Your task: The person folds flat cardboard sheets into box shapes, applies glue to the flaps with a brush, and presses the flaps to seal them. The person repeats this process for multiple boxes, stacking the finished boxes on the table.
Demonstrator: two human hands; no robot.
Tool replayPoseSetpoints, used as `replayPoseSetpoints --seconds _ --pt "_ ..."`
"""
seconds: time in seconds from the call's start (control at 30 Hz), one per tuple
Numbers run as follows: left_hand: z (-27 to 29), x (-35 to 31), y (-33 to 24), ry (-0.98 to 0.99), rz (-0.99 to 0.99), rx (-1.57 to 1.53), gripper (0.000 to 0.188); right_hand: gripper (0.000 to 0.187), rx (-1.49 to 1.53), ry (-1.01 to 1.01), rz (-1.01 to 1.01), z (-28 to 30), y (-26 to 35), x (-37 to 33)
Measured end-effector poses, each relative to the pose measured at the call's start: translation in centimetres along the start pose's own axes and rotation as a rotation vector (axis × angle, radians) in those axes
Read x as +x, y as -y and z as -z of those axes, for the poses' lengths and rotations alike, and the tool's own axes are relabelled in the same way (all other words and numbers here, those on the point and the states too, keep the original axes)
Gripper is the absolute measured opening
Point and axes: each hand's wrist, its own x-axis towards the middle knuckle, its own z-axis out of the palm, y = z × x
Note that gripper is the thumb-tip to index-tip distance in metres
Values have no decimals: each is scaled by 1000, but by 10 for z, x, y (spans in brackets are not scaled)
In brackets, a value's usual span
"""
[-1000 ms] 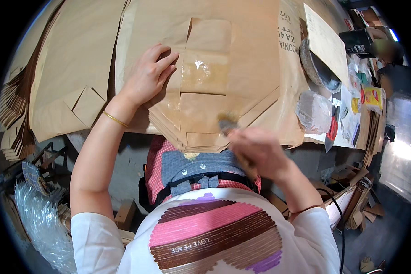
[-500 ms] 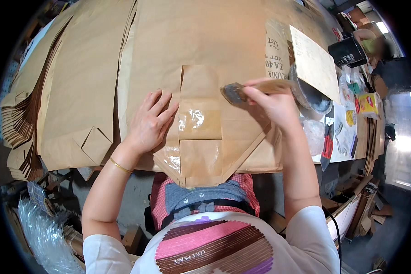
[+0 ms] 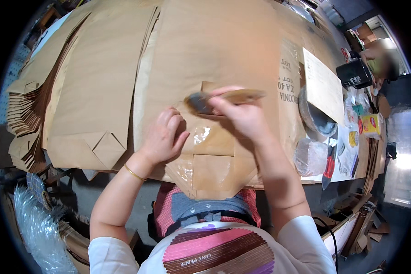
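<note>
My right hand (image 3: 246, 118) grips the wooden handle of a flat paste brush (image 3: 197, 103). The dark bristles point left and lie over the upper part of a brown paper bag's folded end (image 3: 214, 171). Wet, shiny glue (image 3: 202, 134) shows on the middle panel and the lower left corner of that end. My left hand (image 3: 162, 136) rests on the paper just left of the panels, fingers bent and thumb apart, holding nothing that I can see. The bristle tips are close to its fingers. My right hand and the brush partly hide the upper flap.
A stack of folded paper bags (image 3: 84, 91) lies at left. To the right stands a glue basin (image 3: 317, 116) with a pale board (image 3: 323, 86) across it. Near it are a red-handled knife (image 3: 329, 166) and a clear plastic bag (image 3: 310, 156). Another person (image 3: 383, 57) is at far right.
My right hand has swept the brush left, from beside the bag's panels to over them. My left hand's fingers have bent more. The whole view has shifted slightly.
</note>
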Motion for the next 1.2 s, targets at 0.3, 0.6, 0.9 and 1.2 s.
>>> replayPoseSetpoints --seconds 0.3,0.6,0.9,1.2 --pt "5 5 1 67 5 16 27 11 -601 -31 219 -8 -15 65" --pt "-2 -3 -6 69 99 81 27 32 -946 -97 537 134 14 -100" --pt "9 12 -10 165 52 48 17 30 -1582 -206 552 261 -41 -164" --pt "39 110 18 666 578 -35 32 11 -643 19 -18 111 -58 -1"
